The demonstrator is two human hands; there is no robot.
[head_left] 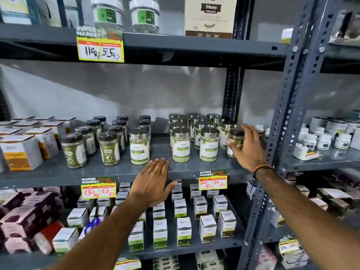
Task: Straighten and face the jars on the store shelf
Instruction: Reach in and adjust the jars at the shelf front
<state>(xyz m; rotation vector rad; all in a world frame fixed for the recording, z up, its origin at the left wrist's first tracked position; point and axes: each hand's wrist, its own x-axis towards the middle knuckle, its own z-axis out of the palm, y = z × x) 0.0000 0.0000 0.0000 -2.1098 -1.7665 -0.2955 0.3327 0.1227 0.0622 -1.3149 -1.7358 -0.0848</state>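
From the head view, we see our right hand (245, 148) curled around a small dark-lidded jar (235, 142) at the right end of the middle shelf (109, 172), just beside the steel-lidded jars (208, 146) and near the slotted upright post (280, 121). Our left hand (153, 182) lies open and flat, fingertips on the shelf's front edge, holding nothing. The dark-lidded green powder jars (74, 151) stand in rows to the left. We judge these jars to be light, rigid and smooth-walled, possibly glass, so a knock could tip a neighbour. We would grip around the body below the lid and twist until the label faces forward.
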